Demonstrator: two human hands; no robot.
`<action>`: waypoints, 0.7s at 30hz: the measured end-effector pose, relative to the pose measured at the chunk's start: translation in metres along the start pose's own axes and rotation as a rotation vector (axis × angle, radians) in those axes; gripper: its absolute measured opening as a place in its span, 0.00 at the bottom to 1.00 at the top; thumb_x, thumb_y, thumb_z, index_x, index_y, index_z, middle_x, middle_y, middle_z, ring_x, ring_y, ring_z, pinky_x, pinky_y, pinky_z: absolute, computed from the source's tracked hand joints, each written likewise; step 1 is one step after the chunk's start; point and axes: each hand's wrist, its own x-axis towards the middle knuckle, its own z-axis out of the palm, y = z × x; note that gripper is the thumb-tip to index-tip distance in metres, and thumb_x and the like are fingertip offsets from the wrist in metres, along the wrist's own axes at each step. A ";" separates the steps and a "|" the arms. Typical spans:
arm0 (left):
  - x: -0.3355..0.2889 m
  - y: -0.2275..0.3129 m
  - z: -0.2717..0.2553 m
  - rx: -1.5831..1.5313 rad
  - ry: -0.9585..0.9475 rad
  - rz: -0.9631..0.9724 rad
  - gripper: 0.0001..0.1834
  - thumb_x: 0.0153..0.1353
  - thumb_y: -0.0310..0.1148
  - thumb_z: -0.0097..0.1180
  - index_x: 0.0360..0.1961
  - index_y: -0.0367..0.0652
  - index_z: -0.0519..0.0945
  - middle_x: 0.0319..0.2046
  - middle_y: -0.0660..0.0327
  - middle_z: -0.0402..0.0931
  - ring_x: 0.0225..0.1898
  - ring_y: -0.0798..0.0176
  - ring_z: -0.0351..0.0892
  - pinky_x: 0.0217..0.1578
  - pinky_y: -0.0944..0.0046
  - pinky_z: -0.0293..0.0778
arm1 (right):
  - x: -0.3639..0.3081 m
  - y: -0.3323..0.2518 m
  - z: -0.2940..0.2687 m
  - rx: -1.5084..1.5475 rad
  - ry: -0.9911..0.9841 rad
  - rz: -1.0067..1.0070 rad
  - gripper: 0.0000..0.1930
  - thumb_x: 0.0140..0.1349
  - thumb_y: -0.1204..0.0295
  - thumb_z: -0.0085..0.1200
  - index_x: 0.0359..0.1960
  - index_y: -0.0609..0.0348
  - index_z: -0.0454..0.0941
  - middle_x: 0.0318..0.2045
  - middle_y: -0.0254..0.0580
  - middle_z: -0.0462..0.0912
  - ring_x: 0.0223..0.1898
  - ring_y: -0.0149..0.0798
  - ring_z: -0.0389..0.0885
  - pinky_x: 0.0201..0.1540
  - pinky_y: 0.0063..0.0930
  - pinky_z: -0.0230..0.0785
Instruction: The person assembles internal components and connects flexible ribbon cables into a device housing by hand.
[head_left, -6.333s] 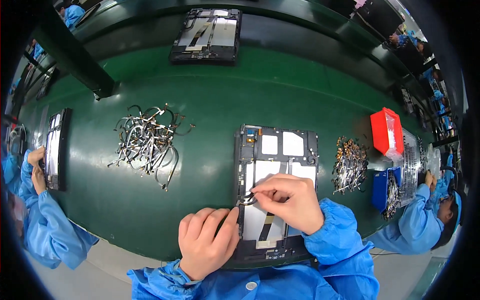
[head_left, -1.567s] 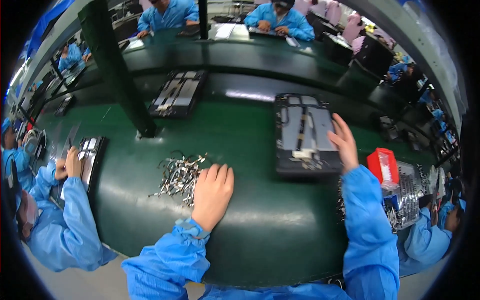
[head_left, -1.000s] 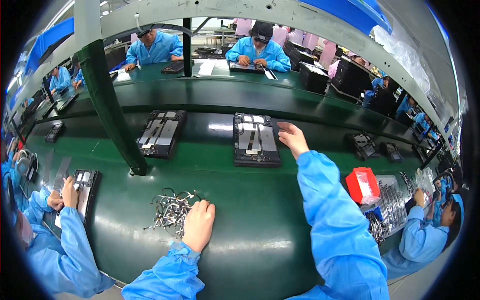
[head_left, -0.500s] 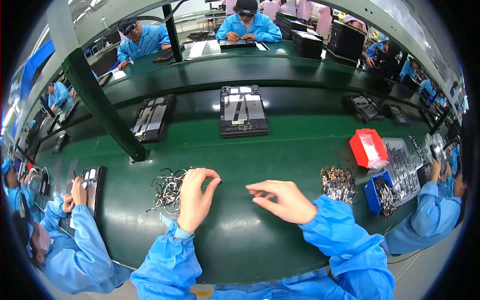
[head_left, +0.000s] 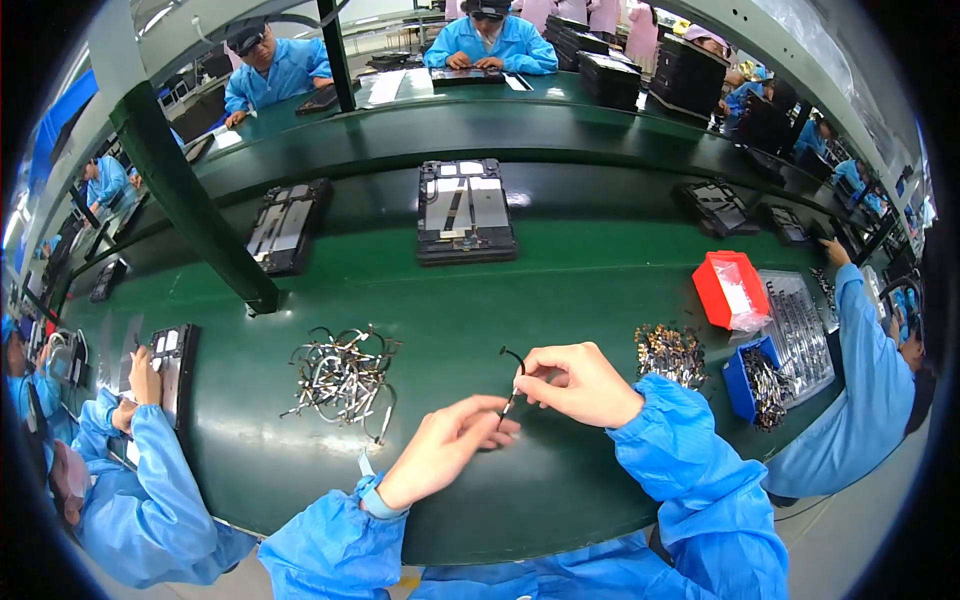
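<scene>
the green table (head_left: pixel 560 290) spreads wide under me, an open tablet (head_left: pixel 465 212) lying far back and a heap of cables (head_left: pixel 342 378) at my left. my right hand (head_left: pixel 580 383) and left hand (head_left: pixel 450 445) meet above the near edge, fingertips pinched shut on one thin black cable (head_left: pixel 513 375).

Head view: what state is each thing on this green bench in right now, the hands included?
Left hand: pinching the lower end of the cable.
Right hand: pinching the thin black cable, held above the bench.
Cable pile: loose, tangled heap, untouched.
Opened device: flat, back off, insides showing.
Red bin: tilted, clear bag inside.
Blue bin: holding small metal parts.
</scene>
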 end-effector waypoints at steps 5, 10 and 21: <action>-0.001 0.005 0.010 0.054 -0.030 0.065 0.13 0.69 0.25 0.46 0.49 0.29 0.77 0.39 0.51 0.83 0.43 0.61 0.84 0.46 0.65 0.79 | -0.012 -0.013 0.016 -0.070 0.139 -0.046 0.07 0.59 0.74 0.60 0.38 0.62 0.81 0.29 0.43 0.84 0.30 0.36 0.83 0.35 0.29 0.76; -0.003 0.003 0.013 0.166 0.065 0.214 0.11 0.67 0.23 0.49 0.46 0.29 0.78 0.39 0.52 0.84 0.44 0.61 0.84 0.46 0.65 0.79 | -0.036 -0.012 0.031 -0.299 0.345 -0.467 0.13 0.52 0.80 0.64 0.40 0.63 0.83 0.34 0.45 0.84 0.35 0.44 0.84 0.38 0.32 0.77; -0.004 -0.008 0.022 0.128 0.050 0.200 0.16 0.65 0.22 0.48 0.54 0.34 0.72 0.32 0.54 0.84 0.37 0.61 0.85 0.40 0.65 0.80 | -0.041 -0.005 0.027 -0.361 0.483 -0.405 0.10 0.51 0.81 0.63 0.37 0.63 0.83 0.33 0.45 0.84 0.35 0.42 0.85 0.36 0.30 0.79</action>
